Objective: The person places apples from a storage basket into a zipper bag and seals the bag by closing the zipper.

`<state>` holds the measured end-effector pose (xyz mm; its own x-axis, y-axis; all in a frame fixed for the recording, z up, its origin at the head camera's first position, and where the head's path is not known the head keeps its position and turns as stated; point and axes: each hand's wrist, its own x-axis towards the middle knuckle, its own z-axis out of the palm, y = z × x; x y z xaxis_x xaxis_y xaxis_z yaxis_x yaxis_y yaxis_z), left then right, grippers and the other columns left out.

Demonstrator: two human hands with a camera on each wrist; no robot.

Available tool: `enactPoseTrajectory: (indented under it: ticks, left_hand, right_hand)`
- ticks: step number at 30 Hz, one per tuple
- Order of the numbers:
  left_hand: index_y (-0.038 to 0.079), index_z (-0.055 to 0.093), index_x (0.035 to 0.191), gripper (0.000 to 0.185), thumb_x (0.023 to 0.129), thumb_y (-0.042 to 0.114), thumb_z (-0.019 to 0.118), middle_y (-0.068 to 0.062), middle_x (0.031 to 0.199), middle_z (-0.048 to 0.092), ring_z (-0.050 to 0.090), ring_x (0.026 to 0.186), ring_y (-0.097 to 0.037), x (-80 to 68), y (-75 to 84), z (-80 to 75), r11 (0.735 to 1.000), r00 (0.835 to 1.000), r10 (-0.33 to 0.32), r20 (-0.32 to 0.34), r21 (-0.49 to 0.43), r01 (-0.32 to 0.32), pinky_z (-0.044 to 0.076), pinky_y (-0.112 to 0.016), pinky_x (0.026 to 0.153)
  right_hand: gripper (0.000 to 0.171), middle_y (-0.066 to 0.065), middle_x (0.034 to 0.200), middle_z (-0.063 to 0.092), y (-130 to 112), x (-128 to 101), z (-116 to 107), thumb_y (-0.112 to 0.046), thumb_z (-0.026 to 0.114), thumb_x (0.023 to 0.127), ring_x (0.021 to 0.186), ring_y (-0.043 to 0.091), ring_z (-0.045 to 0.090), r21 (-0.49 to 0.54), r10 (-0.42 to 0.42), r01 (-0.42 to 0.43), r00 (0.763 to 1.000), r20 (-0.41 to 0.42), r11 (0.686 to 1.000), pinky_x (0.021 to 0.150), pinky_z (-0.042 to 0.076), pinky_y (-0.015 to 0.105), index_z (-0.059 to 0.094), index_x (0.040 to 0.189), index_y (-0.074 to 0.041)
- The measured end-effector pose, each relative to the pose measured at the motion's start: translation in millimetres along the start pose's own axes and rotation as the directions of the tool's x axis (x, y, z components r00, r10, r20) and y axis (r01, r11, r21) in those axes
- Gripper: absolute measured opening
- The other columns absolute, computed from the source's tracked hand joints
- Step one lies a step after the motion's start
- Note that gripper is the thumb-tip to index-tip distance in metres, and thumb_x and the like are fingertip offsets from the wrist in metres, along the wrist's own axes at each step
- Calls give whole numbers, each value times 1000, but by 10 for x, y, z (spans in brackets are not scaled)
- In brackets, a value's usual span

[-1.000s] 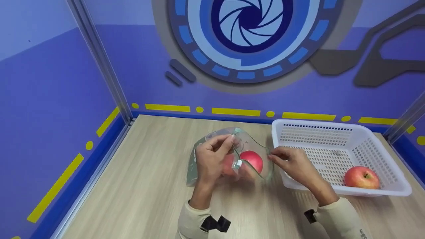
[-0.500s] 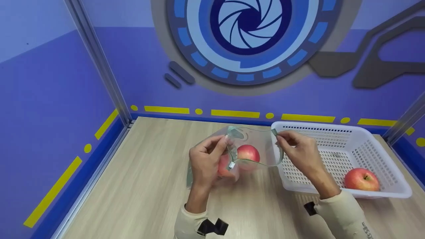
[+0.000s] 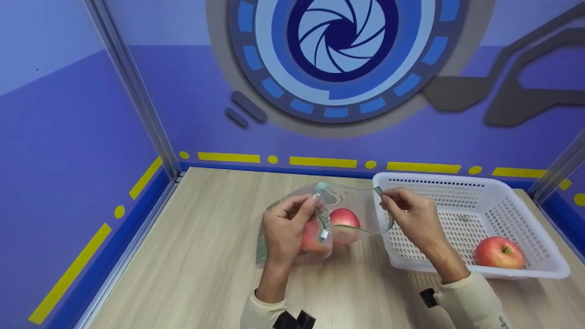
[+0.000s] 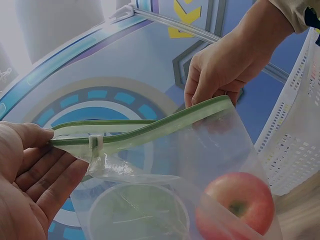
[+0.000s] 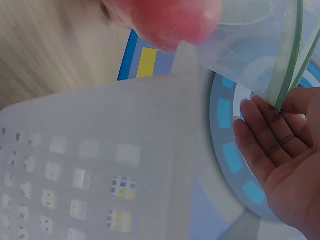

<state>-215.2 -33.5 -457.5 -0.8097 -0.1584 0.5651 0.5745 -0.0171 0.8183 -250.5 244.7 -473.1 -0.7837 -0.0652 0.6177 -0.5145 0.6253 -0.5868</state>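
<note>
A clear zip bag (image 3: 361, 201) with a green rim and a white slider (image 4: 96, 141) is stretched between both hands, its mouth spread apart. Inside it lies a red apple (image 3: 345, 224), with another red apple (image 3: 311, 237) showing beside it through the plastic, partly behind the left hand. My left hand (image 3: 285, 228) pinches the left end of the rim between thumb and finger. At the opposite corner my right hand (image 3: 418, 219) pinches the rim, close to the basket's left edge.
A white perforated plastic basket (image 3: 388, 246) stands at the right, with one red apple (image 3: 500, 252) in its near right corner. Blue printed panels (image 3: 192, 100) enclose the wooden table (image 3: 201, 237) at the back and sides.
Over the last second the right hand has moved up and slightly right, now holding the bag's corner and pulling the mouth wider. The left hand keeps its pinch.
</note>
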Motion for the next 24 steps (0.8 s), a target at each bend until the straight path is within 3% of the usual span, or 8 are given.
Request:
enactPoseTrajectory:
  ticks: [6, 15, 24]
  left_hand:
    - [5, 83, 103, 9, 97, 10, 79, 0, 91, 79, 73, 77, -23, -6, -17, 7, 1000, 1000, -10, -2, 3, 10, 64, -34, 74]
    - [4, 82, 101, 8, 97, 10, 79, 0, 88, 79, 72, 75, -21, -15, -40, 31, 1000, 1000, -14, -3, 7, 14, 63, -31, 71]
    - [4, 82, 104, 9, 98, 9, 78, -1, 90, 78, 73, 77, -22, -22, -60, 24, 1000, 1000, -7, 14, 3, 7, 63, -31, 72]
  right_hand:
    - [9, 1, 93, 78, 57, -93, -33, -2, 74, 99, 80, 11, 70, 18, 71, -71, 997, 25, 997, 70, 53, 12, 78, 108, -3]
    - [18, 7, 102, 78, 233, -262, -287, -11, 74, 102, 88, 4, 69, 16, 165, -165, 986, 15, 986, 77, 54, 11, 77, 118, -4]
    - [29, 18, 117, 75, 585, -401, -699, -20, 69, 106, 96, -17, 56, -136, 231, -235, 972, -43, 963, 82, 45, 2, 71, 126, 1]
